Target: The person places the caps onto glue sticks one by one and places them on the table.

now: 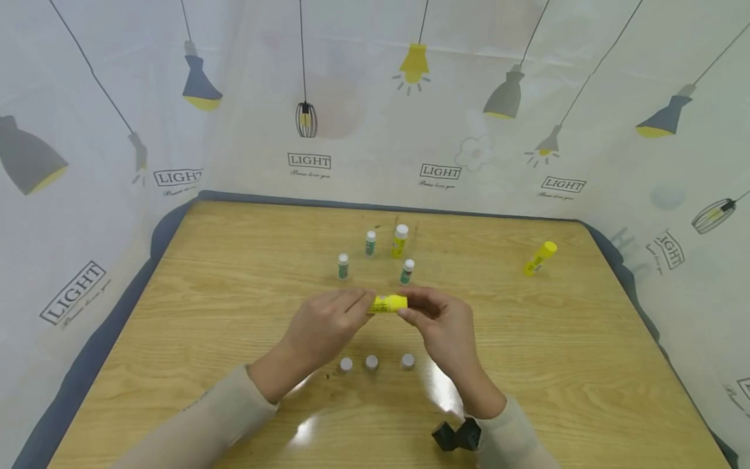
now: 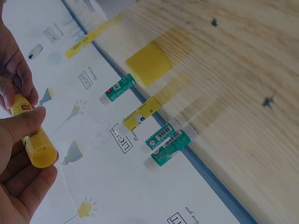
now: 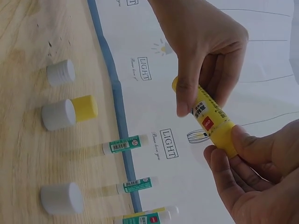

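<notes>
A yellow glue stick point(image 1: 388, 304) is held level above the table between both hands. My left hand point(image 1: 328, 326) grips one end, its thumb laid along the label in the right wrist view. At the smooth yellow other end, my right hand point(image 1: 448, 329) pinches with thumb and fingers. Beyond the hands stand green glue sticks point(image 1: 343, 267) with white caps and a yellow glue stick point(image 1: 399, 244), also white-topped. Below the hands several caps rest on the table, among them a white cap point(image 1: 372, 362) and a yellow cap point(image 2: 149, 64); the yellow one is hidden in the head view.
Another yellow glue stick point(image 1: 539, 259) with a yellow top stands far right on the wooden table point(image 1: 205, 293). A black angular object point(image 1: 457, 435) is beside the right sleeve. Lamp-printed cloth point(image 1: 363, 78) surrounds the table's back and sides.
</notes>
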`<state>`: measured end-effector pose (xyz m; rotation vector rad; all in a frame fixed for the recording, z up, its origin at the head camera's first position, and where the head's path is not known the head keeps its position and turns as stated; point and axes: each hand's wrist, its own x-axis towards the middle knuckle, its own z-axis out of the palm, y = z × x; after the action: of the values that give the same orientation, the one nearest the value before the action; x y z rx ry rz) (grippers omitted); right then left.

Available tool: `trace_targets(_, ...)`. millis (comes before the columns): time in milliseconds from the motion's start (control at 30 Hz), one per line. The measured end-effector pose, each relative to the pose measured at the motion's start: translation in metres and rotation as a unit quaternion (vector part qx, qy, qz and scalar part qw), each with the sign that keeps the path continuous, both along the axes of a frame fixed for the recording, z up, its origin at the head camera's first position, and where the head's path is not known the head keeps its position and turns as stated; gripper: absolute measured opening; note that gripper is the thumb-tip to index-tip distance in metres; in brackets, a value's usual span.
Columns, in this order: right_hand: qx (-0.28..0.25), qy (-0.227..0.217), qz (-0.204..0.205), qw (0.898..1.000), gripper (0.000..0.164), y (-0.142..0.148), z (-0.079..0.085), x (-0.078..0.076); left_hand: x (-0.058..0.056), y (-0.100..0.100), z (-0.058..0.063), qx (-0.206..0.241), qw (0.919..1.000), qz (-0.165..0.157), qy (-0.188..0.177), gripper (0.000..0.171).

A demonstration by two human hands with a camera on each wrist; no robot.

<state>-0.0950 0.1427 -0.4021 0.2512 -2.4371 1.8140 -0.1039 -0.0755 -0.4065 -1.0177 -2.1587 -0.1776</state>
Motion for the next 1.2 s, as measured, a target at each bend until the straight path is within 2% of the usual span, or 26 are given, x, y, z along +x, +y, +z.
trace_targets(467,0.005,-0.013,-0.040,0.999,0.023,0.025,-0.002,-0.002,-0.005,-0.005,-0.002,0.012,0.9998,0.012,0.002,0.035)
trace_targets(600,0.012,-0.009,-0.053,0.999,0.023,0.035,-0.003,-0.003,-0.006,-0.008,-0.003,0.013,0.9997,0.017,-0.013,0.036)
trace_targets(867,0.055,0.014,-0.084,0.995,0.022,0.055,0.000,-0.008,-0.008,-0.011,-0.006,0.015,0.9988,0.025,-0.039,0.035)
trace_targets(1000,0.072,0.017,-0.098,0.992,0.023,0.068,-0.001,-0.012,-0.008,-0.012,-0.007,0.017,0.9987,0.028,-0.039,0.034)
trace_targets(1200,0.126,0.021,-0.124,0.984,0.023,0.088,-0.003,-0.021,-0.009,-0.013,-0.008,0.012,0.9987,0.034,-0.036,0.035)
